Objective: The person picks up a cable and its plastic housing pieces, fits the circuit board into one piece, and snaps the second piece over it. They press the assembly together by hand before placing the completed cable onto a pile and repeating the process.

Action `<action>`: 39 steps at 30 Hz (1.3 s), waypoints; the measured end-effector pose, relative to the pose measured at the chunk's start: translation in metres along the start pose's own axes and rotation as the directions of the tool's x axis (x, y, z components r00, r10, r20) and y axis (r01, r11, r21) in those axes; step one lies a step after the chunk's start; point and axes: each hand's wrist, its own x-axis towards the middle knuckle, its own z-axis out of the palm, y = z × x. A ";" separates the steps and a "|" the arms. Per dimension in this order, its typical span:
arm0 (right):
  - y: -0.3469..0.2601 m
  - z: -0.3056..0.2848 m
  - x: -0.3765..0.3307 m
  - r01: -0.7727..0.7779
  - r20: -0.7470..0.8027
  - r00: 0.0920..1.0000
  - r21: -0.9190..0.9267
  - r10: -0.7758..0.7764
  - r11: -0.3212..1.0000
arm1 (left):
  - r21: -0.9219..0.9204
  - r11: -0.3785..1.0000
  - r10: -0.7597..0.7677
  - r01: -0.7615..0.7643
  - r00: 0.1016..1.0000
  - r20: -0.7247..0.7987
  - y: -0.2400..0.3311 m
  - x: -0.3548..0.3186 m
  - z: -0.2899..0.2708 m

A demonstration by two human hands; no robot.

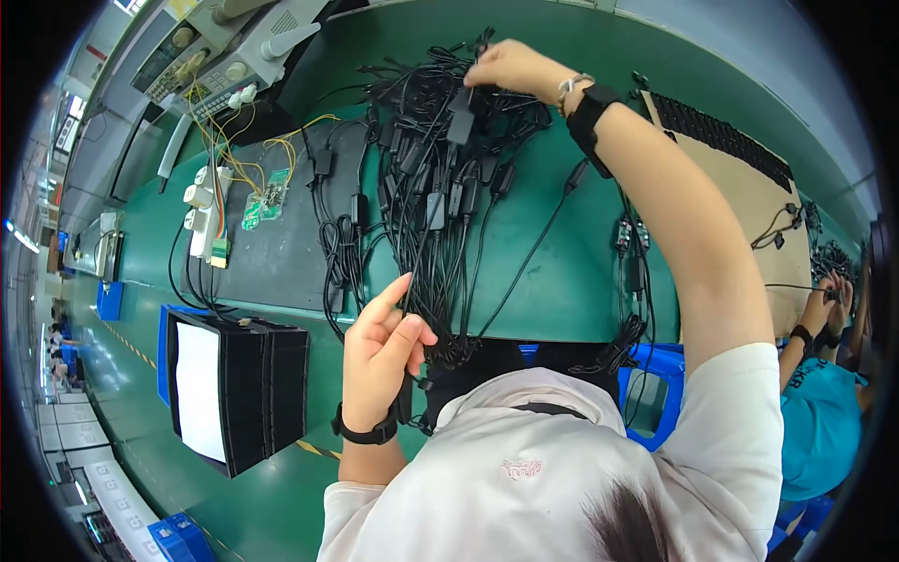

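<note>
Up at the far side of the bench, my right hand [515, 70] is closed in a pinch on a black cable. Just below its fingers hangs a small dark grey box [459, 127] on that cable. Near the front edge, my left hand [382, 348] has its index finger stretched along a thin black cable, with the thumb and curled fingers around it; a short black end shows below the hand. Between both hands lies a large tangled pile of black cables [435, 253] with small inline boxes. The cable tips inside my fingers are hidden.
Left of the pile, a dark mat [281, 234] bears a green circuit board [267, 199] and a white power strip [208, 211]. Bench instruments [229, 70] stand behind. A black bin [267, 398] is at lower left. To the right are a cardboard sheet [740, 187] and a co-worker's hands [833, 298].
</note>
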 end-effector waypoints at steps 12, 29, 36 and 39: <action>0.029 -0.148 -0.097 -0.019 -0.266 0.963 -0.199 -0.036 0.980 | 0.834 0.495 0.468 -0.244 0.884 -0.019 -0.009 0.005 0.004; 0.144 -0.139 -0.165 -0.715 -0.156 0.688 -0.313 0.709 0.625 | -0.007 0.985 0.147 -0.171 0.827 0.542 0.009 -0.010 0.051; 0.119 -0.127 -0.168 -0.603 -0.159 0.794 -0.335 0.587 0.724 | -0.043 0.998 -0.019 0.053 0.824 0.566 -0.011 0.006 0.087; 0.099 -0.114 -0.175 -0.536 -0.076 0.838 -0.299 0.540 0.790 | 0.107 0.994 -0.044 -0.025 0.805 0.591 -0.020 0.014 0.099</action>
